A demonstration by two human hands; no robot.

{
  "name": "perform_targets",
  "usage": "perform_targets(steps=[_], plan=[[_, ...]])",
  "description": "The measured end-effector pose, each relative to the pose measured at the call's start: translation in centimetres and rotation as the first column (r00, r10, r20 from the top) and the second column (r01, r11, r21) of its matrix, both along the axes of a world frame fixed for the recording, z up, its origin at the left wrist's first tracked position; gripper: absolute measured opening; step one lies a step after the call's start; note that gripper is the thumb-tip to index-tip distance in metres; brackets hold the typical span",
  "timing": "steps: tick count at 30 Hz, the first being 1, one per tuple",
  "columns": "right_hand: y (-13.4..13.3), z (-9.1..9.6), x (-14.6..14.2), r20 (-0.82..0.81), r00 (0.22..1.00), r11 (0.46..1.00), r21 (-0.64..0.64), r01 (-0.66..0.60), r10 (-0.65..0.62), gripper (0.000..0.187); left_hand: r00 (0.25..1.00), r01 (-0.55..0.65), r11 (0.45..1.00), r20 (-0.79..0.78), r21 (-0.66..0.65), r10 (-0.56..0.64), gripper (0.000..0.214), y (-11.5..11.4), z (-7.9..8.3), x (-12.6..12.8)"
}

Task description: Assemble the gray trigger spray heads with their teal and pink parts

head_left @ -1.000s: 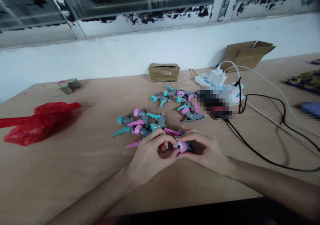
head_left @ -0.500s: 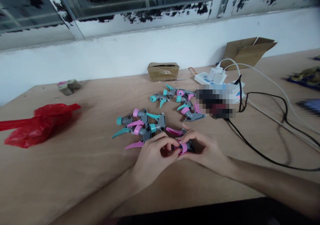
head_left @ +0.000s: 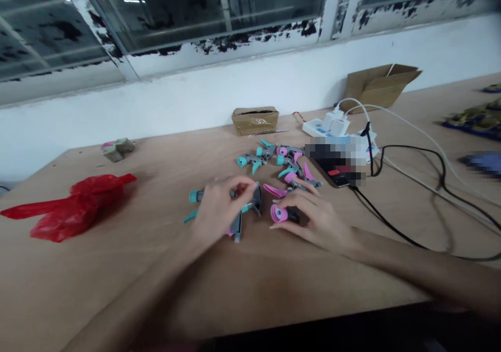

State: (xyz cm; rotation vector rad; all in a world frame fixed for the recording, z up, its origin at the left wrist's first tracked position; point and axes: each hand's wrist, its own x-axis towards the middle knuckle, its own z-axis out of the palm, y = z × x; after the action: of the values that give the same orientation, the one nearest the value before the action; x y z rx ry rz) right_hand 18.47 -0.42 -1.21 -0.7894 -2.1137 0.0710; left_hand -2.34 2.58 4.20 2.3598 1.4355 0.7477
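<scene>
My right hand (head_left: 313, 219) lies on the wooden table (head_left: 117, 268), fingers wrapped round a grey spray-trigger head with a pink cap (head_left: 279, 213). My left hand (head_left: 219, 208) is over a cluster of grey trigger heads with teal and pink parts (head_left: 246, 206); its fingers are curled and pinched together at one of them, blurred by motion. A second group of trigger heads (head_left: 279, 156) lies farther back. A loose pink trigger lever (head_left: 274, 190) rests between the two hands.
A crumpled red plastic bag (head_left: 78, 206) lies at the left. At the back stand a small taped carton (head_left: 255, 120), an open cardboard box (head_left: 378, 85) and a white power strip (head_left: 331, 125). Black and white cables (head_left: 415, 185) run across the right side. A phone-like device (head_left: 338, 174) lies beside the parts.
My left hand has left the pink-capped trigger head and moved left and back onto the near cluster. My right hand keeps the pink-capped head, now farther from me.
</scene>
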Motion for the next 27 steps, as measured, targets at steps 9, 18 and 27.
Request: perform_targets(steps=[9, 18, 27], plan=[[4.2, -0.9, -1.9, 0.202, 0.967, 0.987, 0.076, 0.144, -0.157, 0.033, 0.939, -0.219, 0.974, -0.259, 0.053, 0.225, 0.047, 11.5, -2.4, 0.0], [2.7, 0.7, 1.2, 0.175, 0.959, 0.973, 0.088, 0.211, -0.224, 0.028, 0.921, -0.264, 0.941, -0.233, 0.214, 0.311, 0.036, 8.3, 1.0, 1.2], [-1.1, 1.5, 3.1, 0.200, 0.917, 0.915, 0.292, 0.279, -0.344, 0.027, 0.975, 0.087, 0.974, -0.217, 0.211, -0.040, 0.015, -3.8, 0.7, 6.6]])
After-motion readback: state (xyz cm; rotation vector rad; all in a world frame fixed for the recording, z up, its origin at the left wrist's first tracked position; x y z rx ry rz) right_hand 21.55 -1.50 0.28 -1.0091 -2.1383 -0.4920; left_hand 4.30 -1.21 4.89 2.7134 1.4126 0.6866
